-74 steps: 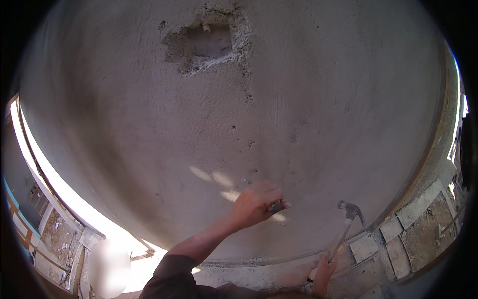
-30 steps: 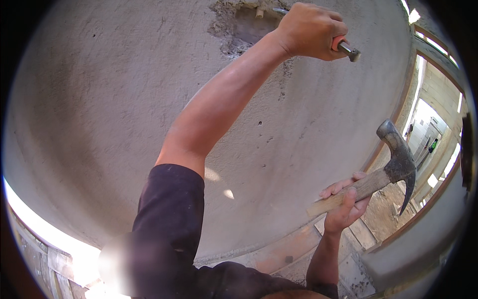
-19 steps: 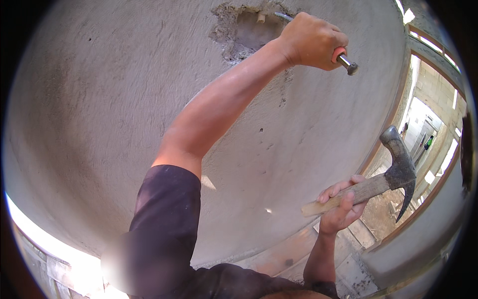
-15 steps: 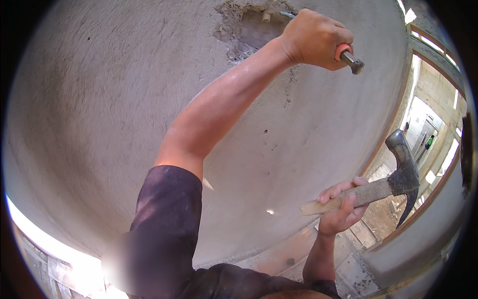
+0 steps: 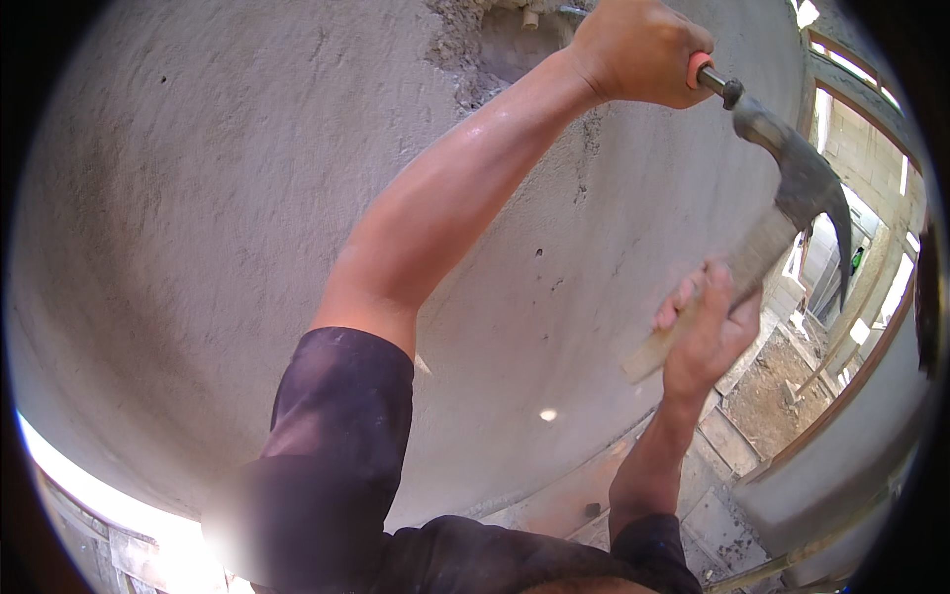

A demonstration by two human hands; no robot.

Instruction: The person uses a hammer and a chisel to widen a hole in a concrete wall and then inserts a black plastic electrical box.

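Observation:
My left hand [image 5: 641, 49] is raised high and grips a chisel [image 5: 714, 81] with an orange collar and a metal striking end, its tip hidden in a rough hole [image 5: 500, 35] broken into the grey plastered wall [image 5: 198, 218]. My right hand [image 5: 708, 332] holds the wooden handle of a claw hammer [image 5: 792, 193]. The hammer's steel head is up against the chisel's end.
To the right, a wooden door frame [image 5: 871, 327] opens onto a floor with rubble and tile pieces [image 5: 772, 391]. Bright light comes in at the lower left [image 5: 119, 515]. My dark sleeves fill the bottom of the view.
The hammer has swung up from low right until its head meets the chisel's end. My left hand has kept the chisel at the hole.

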